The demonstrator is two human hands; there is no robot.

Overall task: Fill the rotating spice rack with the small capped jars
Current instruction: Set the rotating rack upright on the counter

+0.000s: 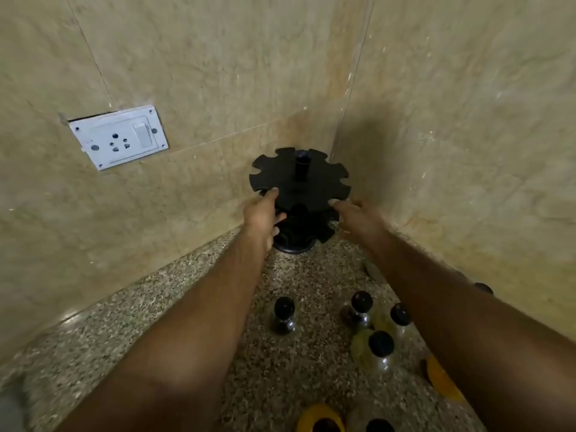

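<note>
Left hand (265,215), head view: pinching rack (299,179) at the upper disc's left rim, finger on top, thumb under. Right hand (358,213) touching the right rim; blurred, grip unclear. Rack in counter (187,307) corner, notches empty. Jars (378,350) upright nearer, between forearms. Probably light, stiff plastic, apt to spin: steady by rim or base. Jars likely glass, smooth, breakable: take by cap or neck.
</note>
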